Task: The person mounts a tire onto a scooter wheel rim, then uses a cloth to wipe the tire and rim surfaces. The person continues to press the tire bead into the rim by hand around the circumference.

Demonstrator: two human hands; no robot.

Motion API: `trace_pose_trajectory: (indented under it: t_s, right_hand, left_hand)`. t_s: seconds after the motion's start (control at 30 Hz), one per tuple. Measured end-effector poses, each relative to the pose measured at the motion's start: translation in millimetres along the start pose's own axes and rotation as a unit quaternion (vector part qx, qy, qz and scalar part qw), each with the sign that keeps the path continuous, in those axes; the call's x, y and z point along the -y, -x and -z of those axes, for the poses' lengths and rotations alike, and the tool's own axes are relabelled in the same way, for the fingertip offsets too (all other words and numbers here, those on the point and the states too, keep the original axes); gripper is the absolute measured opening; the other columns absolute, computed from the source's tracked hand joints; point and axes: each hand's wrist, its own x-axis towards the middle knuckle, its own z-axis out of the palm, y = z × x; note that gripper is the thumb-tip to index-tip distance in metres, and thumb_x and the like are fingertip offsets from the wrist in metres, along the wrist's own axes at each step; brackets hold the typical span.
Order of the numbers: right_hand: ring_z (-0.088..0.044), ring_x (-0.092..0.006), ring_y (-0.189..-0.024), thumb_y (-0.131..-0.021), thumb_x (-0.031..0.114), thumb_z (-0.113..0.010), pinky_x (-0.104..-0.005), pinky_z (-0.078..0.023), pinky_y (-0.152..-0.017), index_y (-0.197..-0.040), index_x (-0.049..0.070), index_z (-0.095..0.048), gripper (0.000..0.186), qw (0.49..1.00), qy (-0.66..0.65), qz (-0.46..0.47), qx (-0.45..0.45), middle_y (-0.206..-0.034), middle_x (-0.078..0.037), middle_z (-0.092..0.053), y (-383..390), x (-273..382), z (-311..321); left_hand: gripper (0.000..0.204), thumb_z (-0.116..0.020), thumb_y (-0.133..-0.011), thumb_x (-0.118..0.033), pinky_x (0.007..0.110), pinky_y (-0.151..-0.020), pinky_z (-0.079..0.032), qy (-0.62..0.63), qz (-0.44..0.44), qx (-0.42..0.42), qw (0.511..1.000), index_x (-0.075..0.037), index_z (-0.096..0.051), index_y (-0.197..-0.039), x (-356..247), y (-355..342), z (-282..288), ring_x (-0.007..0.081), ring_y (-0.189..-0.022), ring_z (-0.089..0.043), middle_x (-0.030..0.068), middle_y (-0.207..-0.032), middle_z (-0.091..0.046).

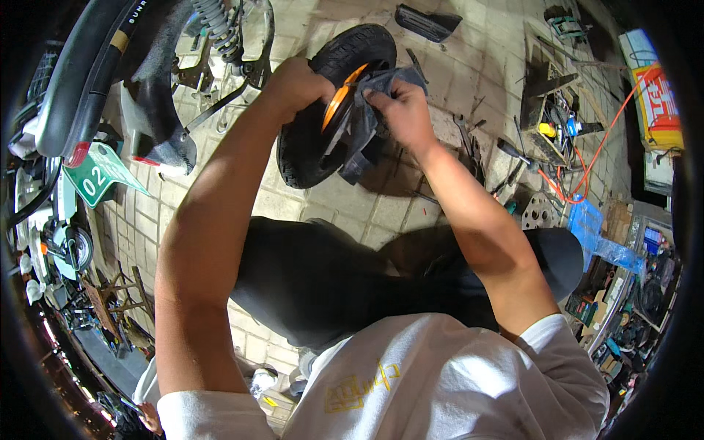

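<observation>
A small black-tyred wheel [297, 150] with an orange rim [336, 105] is held up in front of me, tilted. My left hand [299, 89] grips the tyre on its left side, fingers closed round the edge. In my right hand [402, 110] a dark grey rag [361, 138] is bunched, pinched between thumb and fingers and pressed against the rim. The rag hangs down over the wheel's right side and hides part of the rim and hub.
At left stands a scooter [158, 88] with a coil spring [218, 29] and green plate [103, 174]. A black plastic piece [427, 23] lies far on the tiles. Loose tools [469, 147], a wooden box [546, 110] and an orange cable [612, 132] are at right.
</observation>
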Motion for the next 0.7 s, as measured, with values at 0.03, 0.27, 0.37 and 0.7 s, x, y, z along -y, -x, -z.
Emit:
trace_pose_trajectory:
  t_s: [0.03,0.27,0.37,0.7]
  right_hand:
    - [-0.052,-0.014,-0.058,-0.081,0.017,-0.074,-0.035,-0.044,-0.058,-0.075,-0.005,-0.062,0.026,0.997,0.069,-0.014,-0.013,-0.057,-0.015,-0.051,-2.4,-1.0,1.2]
    - [-0.059,-0.0398,-0.07,-0.076,0.012,-0.071,-0.0449,-0.047,-0.063,-0.075,-0.006,-0.062,0.02,0.906,0.267,0.322,0.06,-0.076,-0.022,-0.059,-11.5,9.0,4.5]
    - [-0.06,-0.0438,-0.079,-0.075,0.011,-0.069,-0.0472,-0.051,-0.07,-0.077,-0.004,-0.065,0.016,0.884,0.336,0.314,0.084,-0.08,-0.022,-0.061,-11.6,21.4,1.9]
    - [-0.066,-0.0254,-0.051,-0.081,0.014,-0.069,-0.0358,-0.051,-0.046,-0.074,-0.011,-0.065,0.026,0.984,0.107,-0.14,-0.013,-0.064,-0.019,-0.065,-12.4,42.2,-17.0]
  left_hand:
    - [0.033,-0.074,-0.054,-0.013,0.039,-0.053,-0.045,0.003,-0.005,0.014,1.0,0.009,-0.065,-0.076,1.8,-2.2,2.8,0.022,-0.056,-0.054,0.0115,-0.069,-0.059]
    - [0.033,-0.074,-0.059,-0.012,0.038,-0.059,-0.05,0.055,0.001,0.052,0.997,0.011,-0.066,-0.081,6.8,-2.9,9.5,0.0234,-0.062,-0.061,0.0147,-0.075,-0.064]
    - [0.034,-0.074,-0.06,-0.012,0.039,-0.059,-0.05,0.032,0.002,0.035,0.999,0.011,-0.066,-0.083,5.0,-2.5,7.5,0.0242,-0.062,-0.061,0.0149,-0.076,-0.065]
    - [0.038,-0.072,-0.051,-0.015,0.04,-0.053,-0.048,-0.022,-0.03,0.007,0.999,0.013,-0.064,-0.076,-4.6,-0.6,-8.2,0.0247,-0.058,-0.059,0.0149,-0.066,-0.061]
